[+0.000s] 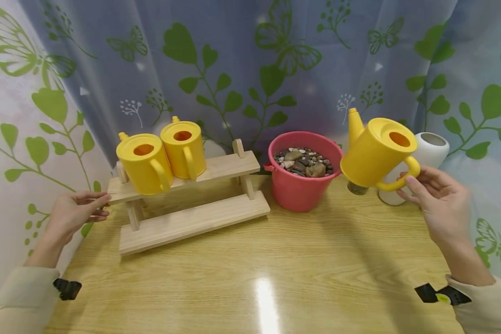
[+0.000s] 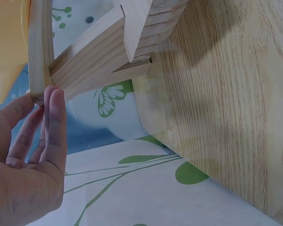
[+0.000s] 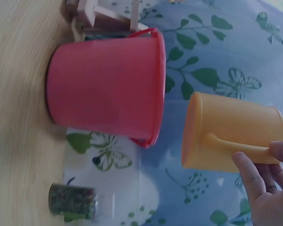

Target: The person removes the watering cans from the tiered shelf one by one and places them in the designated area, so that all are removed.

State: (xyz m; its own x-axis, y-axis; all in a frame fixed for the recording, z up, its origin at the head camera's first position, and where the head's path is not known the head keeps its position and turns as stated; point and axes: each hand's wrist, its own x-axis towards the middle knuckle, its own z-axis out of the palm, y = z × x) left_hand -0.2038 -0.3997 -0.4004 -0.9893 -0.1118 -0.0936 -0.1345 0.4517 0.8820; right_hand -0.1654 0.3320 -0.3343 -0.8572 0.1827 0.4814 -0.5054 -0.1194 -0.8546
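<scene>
My right hand [image 1: 444, 202] pinches the handle of a yellow watering can [image 1: 369, 155], which hangs in the air, tilted, just right of a red bucket [image 1: 298, 190]. Its spout points up and away. In the right wrist view, thumb and fingers close on the handle of the can [image 3: 236, 129]. At the far left, my left hand [image 1: 72, 213] grips the end of the upper board of a two-tier wooden shelf [image 1: 192, 222], thumb above and fingers below. Two more yellow watering cans, one at the left [image 1: 143, 164] and one beside it [image 1: 183, 150], stand on that board.
Pebbles and stones [image 1: 304, 162] fill the bucket's visible inside. A white vase [image 1: 431, 148] stands behind the raised can, partly hidden. A small jar with dark contents [image 3: 73, 201] stands on the wooden table [image 1: 233, 273]. Patterned curtains [image 1: 233, 55] hang behind and at both sides.
</scene>
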